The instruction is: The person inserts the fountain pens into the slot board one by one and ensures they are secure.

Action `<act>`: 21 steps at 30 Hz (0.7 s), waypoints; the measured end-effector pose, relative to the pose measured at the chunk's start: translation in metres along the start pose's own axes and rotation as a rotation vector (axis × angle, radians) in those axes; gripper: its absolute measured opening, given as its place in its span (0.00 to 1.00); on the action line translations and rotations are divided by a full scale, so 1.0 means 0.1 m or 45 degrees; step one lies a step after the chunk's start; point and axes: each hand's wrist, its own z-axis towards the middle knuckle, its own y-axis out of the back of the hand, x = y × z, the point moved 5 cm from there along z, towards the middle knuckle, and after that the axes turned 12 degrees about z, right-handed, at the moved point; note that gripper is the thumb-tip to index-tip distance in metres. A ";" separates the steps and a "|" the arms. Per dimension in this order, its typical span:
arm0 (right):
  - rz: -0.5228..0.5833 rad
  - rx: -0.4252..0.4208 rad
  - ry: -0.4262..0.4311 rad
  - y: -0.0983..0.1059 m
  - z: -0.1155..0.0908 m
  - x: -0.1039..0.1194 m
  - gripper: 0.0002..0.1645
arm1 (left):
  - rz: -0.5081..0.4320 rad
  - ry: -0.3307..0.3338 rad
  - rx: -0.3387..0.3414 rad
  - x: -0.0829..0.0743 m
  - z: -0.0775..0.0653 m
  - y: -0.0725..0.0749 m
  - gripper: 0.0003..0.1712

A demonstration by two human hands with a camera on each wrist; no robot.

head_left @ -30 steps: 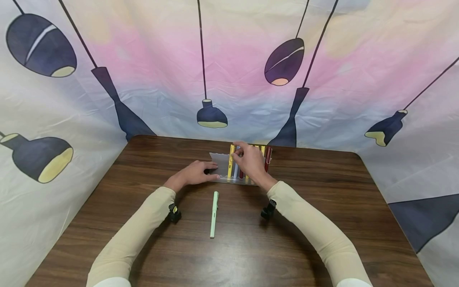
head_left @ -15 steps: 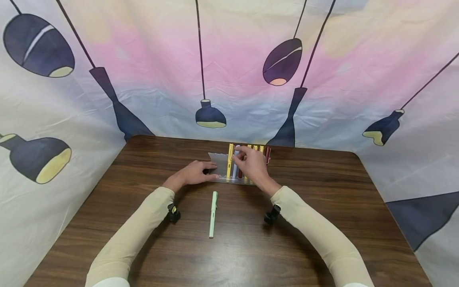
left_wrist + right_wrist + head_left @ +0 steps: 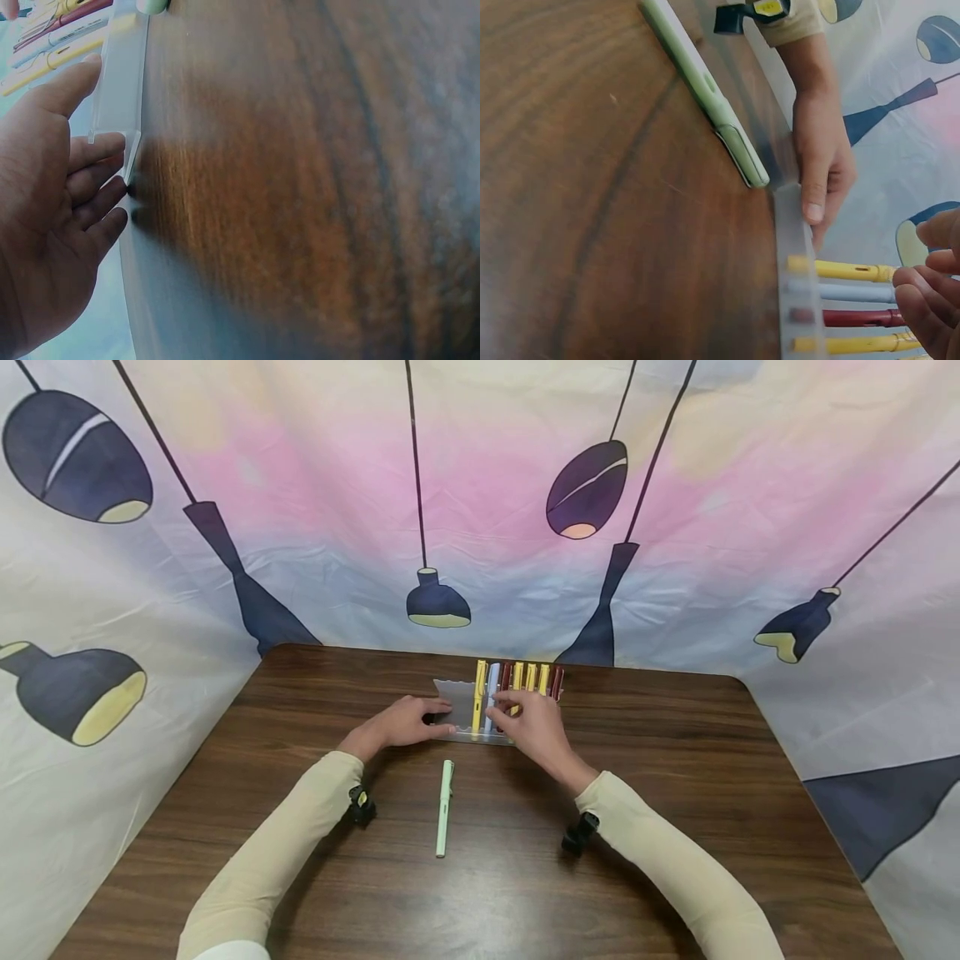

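My left hand [image 3: 408, 720] rests at the left end of a clear plastic pen holder [image 3: 454, 700], thumb by its front edge and fingers at its side. Several capped pens stand side by side in it: a yellow pen [image 3: 478, 697] leftmost, then a light blue pen [image 3: 492, 681], a dark red one, and more yellow and dark red ones. Over the row is my right hand [image 3: 534, 724], its fingers loosely bent and thumb and index fingertips apart at the light blue pen. Those fingers overlap the pens' upper parts in the right wrist view. A pale green pen [image 3: 445, 810] lies nearer me.
The brown wooden table [image 3: 337, 877] carries everything. Behind it hangs a cloth backdrop [image 3: 330, 477] printed with lamps. A black wrist camera [image 3: 362, 807] sits on the left sleeve and another camera [image 3: 580, 835] on the right.
My right hand has drawn down toward me along the pens, from their cap tops to about mid-length, uncovering the caps. The left hand and the green pen stay put.
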 end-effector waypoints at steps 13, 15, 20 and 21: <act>0.079 0.148 -0.053 -0.26 -0.28 0.01 0.18 | -0.012 -0.009 0.014 -0.01 -0.01 0.01 0.40; 0.089 0.178 -0.062 -0.31 -0.30 0.01 0.19 | -0.013 -0.012 0.012 -0.02 -0.01 0.02 0.40; 0.108 0.238 -0.090 -0.45 -0.35 0.00 0.21 | -0.025 -0.012 0.010 -0.03 -0.02 0.02 0.39; 0.112 0.249 -0.087 -0.47 -0.36 0.00 0.20 | -0.026 -0.011 0.009 -0.03 -0.02 0.02 0.39</act>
